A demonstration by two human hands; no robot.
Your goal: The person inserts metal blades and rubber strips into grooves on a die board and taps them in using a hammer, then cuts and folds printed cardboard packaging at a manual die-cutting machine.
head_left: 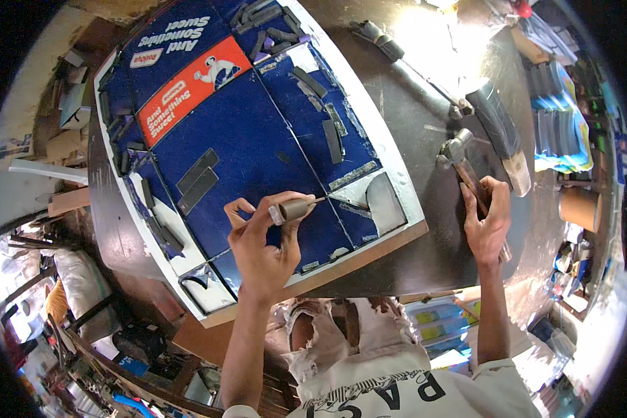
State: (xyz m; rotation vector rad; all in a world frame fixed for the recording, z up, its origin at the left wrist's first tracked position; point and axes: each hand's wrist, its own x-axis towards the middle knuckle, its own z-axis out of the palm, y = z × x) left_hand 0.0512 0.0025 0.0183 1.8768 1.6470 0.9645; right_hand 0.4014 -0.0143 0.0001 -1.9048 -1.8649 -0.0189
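From the head view: gripping a short, grey-brown cylindrical-handled tool with a thin metal shaft [294, 210] in the curled fingers of the left hand [263, 244], at 8 o'clock from centre. Pointing its shaft toward 3 o'clock over a large blue panel with a white border [233, 150], spread mostly between 8 and 12 o'clock; cannot tell whether touching. Grasping a steel-headed, wooden-handled hammer [472, 178] in the right hand [489, 224] at 3 o'clock, with its head toward 11. Can see flat dark-grey strips [199, 192] on the panel near 9 o'clock.
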